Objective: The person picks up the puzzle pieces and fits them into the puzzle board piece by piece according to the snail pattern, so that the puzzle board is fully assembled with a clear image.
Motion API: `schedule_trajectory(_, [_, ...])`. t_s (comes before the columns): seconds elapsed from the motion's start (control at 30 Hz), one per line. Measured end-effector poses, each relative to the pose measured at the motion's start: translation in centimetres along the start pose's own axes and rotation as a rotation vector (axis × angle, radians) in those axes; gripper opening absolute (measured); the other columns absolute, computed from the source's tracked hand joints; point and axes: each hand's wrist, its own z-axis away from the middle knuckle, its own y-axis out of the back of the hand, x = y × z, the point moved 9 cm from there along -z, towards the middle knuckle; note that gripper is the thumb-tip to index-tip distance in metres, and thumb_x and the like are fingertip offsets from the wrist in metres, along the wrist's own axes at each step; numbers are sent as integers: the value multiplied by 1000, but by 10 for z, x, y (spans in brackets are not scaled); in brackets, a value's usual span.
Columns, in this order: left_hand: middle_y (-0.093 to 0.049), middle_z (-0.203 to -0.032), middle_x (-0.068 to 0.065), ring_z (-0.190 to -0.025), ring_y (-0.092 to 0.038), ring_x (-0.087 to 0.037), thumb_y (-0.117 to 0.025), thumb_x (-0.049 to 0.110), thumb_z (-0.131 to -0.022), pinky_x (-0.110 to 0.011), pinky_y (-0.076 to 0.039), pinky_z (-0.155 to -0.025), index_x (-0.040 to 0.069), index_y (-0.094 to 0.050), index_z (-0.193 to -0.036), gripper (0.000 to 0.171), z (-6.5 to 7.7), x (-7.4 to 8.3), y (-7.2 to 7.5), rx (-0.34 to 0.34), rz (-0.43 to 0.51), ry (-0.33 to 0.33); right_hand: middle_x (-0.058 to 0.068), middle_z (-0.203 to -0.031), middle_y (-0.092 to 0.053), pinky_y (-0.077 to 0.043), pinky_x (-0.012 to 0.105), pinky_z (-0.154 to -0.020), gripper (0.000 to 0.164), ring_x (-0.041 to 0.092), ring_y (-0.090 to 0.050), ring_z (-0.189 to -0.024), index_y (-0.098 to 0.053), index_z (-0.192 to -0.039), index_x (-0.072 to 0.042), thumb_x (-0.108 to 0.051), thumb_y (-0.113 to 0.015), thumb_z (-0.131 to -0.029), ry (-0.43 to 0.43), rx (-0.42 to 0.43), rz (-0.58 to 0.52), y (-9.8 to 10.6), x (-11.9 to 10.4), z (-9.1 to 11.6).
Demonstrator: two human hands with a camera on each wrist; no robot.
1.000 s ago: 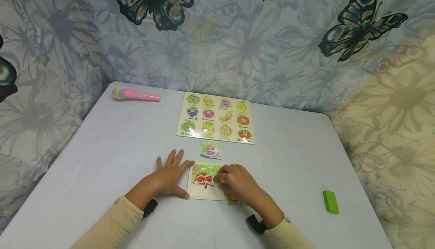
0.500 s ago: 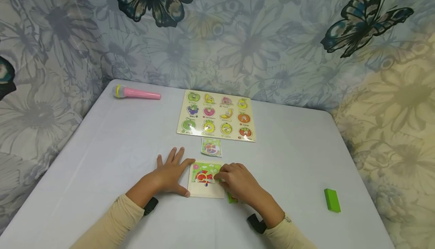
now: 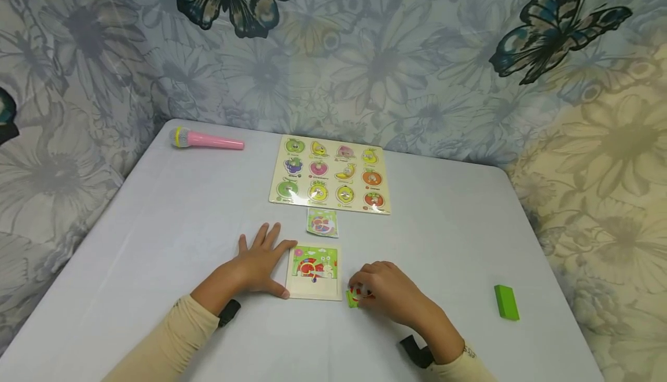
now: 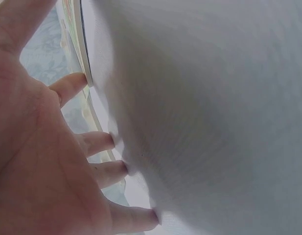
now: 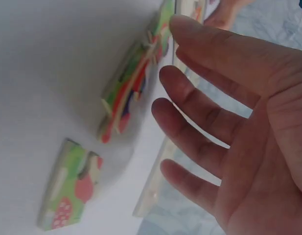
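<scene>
My left hand [image 3: 257, 266] lies with spread fingers at the left edge of a small wooden puzzle board [image 3: 315, 291]. Its thumb and index finger touch that edge. Picture pieces [image 3: 307, 253] in green and red cover the board's upper part; bare wood shows below. To the right of the board, my right hand [image 3: 393, 293] reaches over loose puzzle pieces [image 3: 352, 299], partly hiding them. Several pieces [image 5: 124, 93] lie overlapping in the right wrist view, close to loosely bent fingers with nothing between them. Apart from these lies a green piece [image 5: 67, 188] with a red dotted print.
A small picture card [image 3: 322, 224] lies behind the puzzle board, up against a larger fruit board [image 3: 333, 159]. A pink toy microphone [image 3: 213, 140] is at the back left, a green block [image 3: 506, 302] at the right. A patterned wall [image 3: 365, 81] borders the white table.
My right hand has moved from the puzzle board's right side, right and toward me, to the loose pieces. The board's upper right corner now shows. My left hand stays at the edge.
</scene>
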Motion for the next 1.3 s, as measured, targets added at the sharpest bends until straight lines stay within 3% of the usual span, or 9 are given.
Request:
schedule_trajectory(0.33, [-13, -159, -25, -146, -4, -49, -89, 49, -60, -80, -7, -101, 20, -41, -145, 102, 2, -5, 0, 0, 8, 5, -10, -94, -67, -48, 42, -92, 26, 12, -62, -93, -72, -95, -20, -16, -84, -73, -6, 2, 47, -7, -4, 4])
schedule_trajectory(0.5, [-10, -160, -24, -146, -1, -48, -88, 51, -61, -80, -6, -102, 21, -39, -147, 103, 0, -7, -2, -7, 5, 9, -11, -91, -67, -47, 40, -93, 25, 10, -62, -91, -71, -94, -20, -15, -84, -73, 22, 7, 77, -5, -5, 2])
schedule_trajectory(0.73, [-9, -160, -23, -147, -1, -46, -88, 51, -61, -79, -6, -103, 22, -39, -147, 103, -2, -4, -1, -28, 2, 11, -14, -89, -67, -46, 41, -95, 26, 6, -58, -87, -71, -95, -19, -16, -84, -73, 45, -16, 25, 4, -10, -3])
schedule_trajectory(1.03, [-10, -160, -22, -147, -2, -46, -86, 54, -62, -78, -7, -103, 23, -39, -147, 102, -4, -3, -1, -30, -20, 13, -10, -99, -68, -44, 37, -98, 24, 11, -61, -98, -71, -102, -20, -20, -79, -80, 181, 18, 96, 0, -55, -39])
schedule_trajectory(1.3, [-9, -161, -23, -147, -1, -46, -85, 54, -64, -78, -8, -103, 23, -37, -148, 101, -2, -3, 0, -46, -22, 12, -6, -102, -69, -43, 36, -100, 23, 15, -61, -101, -72, -105, -21, -19, -76, -82, 186, 91, 156, -9, -72, -62])
